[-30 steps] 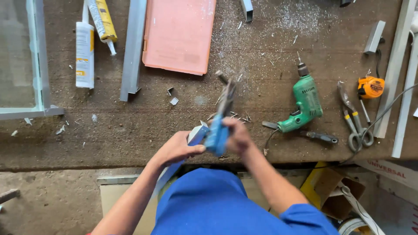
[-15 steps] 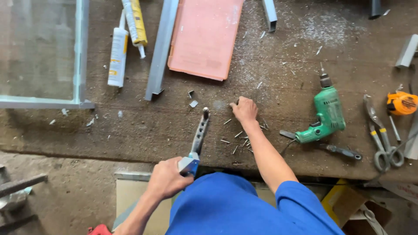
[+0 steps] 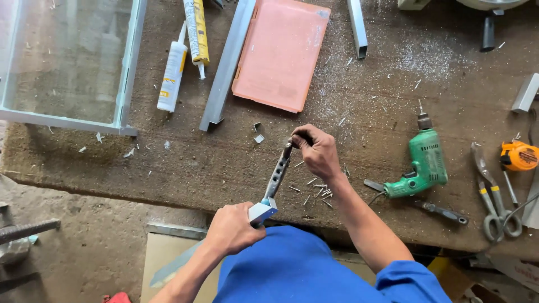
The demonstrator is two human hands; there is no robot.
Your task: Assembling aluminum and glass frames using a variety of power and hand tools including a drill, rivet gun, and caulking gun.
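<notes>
I see my left hand [image 3: 233, 229] closed around the near end of a short aluminium section [image 3: 264, 211], its grip wrapped tight on the metal at the bench [image 3: 185, 168] edge, just above the blue shirt [image 3: 297, 269]. A perforated metal strip [image 3: 278, 175] rises from that section and slants away toward the far side. My right hand [image 3: 317, 151] pinches the far tip of the strip, thumb and fingers in a narrow grip on it; whether they also hold a small fastener there I cannot tell.

Taking the strip as my landmark: loose screws [image 3: 314, 188] lie scattered just to its right, under my right wrist. Farther right lies a green power drill [image 3: 424, 163], bit pointing away from me, with a screwdriver [image 3: 443, 212] near its handle. Well beyond that are tin snips [image 3: 491, 196] and an orange tape measure [image 3: 519, 156]. Beyond the strip lies a salmon-coloured plastic case [image 3: 281, 53] with a long aluminium channel [image 3: 227, 64] along its left edge. Left of the channel lie two sealant tubes [image 3: 182, 56], and farther left a glass pane in an aluminium frame [image 3: 128, 73]. Metal shavings dust the bench.
</notes>
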